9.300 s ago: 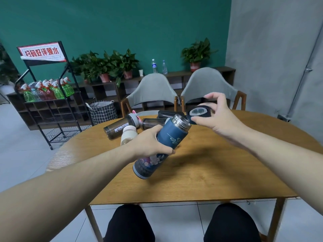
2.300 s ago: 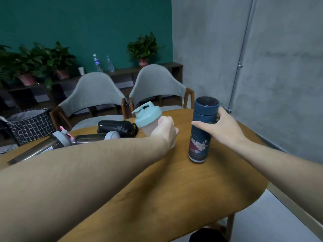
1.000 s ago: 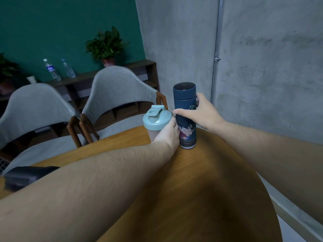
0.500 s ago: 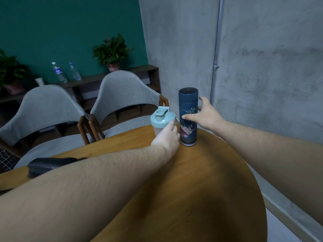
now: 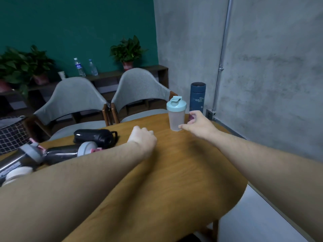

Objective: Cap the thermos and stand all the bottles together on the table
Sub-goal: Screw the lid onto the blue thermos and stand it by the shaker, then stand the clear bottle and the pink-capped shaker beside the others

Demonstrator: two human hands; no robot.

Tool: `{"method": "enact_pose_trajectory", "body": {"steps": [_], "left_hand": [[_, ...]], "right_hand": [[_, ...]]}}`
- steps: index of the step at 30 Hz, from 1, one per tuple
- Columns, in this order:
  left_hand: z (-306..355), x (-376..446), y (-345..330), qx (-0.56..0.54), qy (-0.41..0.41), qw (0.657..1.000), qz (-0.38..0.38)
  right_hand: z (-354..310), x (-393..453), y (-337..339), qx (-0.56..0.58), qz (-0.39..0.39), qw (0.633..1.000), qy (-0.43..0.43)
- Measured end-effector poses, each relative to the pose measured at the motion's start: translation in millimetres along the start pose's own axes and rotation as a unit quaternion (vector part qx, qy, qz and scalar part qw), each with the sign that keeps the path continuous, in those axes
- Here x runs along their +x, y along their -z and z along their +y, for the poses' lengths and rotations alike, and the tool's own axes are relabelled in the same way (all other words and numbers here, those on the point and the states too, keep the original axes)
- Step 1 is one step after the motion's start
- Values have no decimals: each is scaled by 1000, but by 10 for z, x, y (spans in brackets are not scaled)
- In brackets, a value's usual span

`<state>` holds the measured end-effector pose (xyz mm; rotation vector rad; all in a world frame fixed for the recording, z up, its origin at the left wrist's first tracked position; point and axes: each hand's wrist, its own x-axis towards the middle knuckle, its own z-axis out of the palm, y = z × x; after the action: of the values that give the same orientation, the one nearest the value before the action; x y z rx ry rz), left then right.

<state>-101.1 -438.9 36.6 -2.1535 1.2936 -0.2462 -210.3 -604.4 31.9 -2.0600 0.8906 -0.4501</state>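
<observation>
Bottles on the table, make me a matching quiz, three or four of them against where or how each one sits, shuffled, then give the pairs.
Things:
1. thermos
2. shaker cup
3. black bottle
4. grey-capped bottle

States:
A. lying down, loop handle toward the hands
B. upright, mint lid, by the right hand
C. upright, farthest back, dark blue
D. lying down, partly behind the left forearm

Pairs: 1-C, 2-B, 3-A, 4-D

Capped blue thermos [image 5: 198,96] upright beside shaker [image 5: 176,113]; three others, seemingly, lying [image 5: 95,136].

I'm in an office lounge: grey chairs [image 5: 139,88] behind the wooden surface [image 5: 174,172], potted plants [image 5: 128,51] shelved beyond them.
</observation>
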Motion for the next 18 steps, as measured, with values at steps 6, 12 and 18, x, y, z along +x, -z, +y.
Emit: {"method": "enact_pose_trajectory", "body": {"steps": [6,12,18], "left_hand": [[-286,-798,-346,-195,81,976,-50],[-591,-1367,-672,-257,148,954,-42],[-1066,-1702,-1022,-250,210,944,-46]], "right_hand": [[-352,-594,-465,-14,-65,997,32],[-725,-968,-847,-18,-110,993,46],[-1027,-1075,-1285,-46,-152,983,90]]}}
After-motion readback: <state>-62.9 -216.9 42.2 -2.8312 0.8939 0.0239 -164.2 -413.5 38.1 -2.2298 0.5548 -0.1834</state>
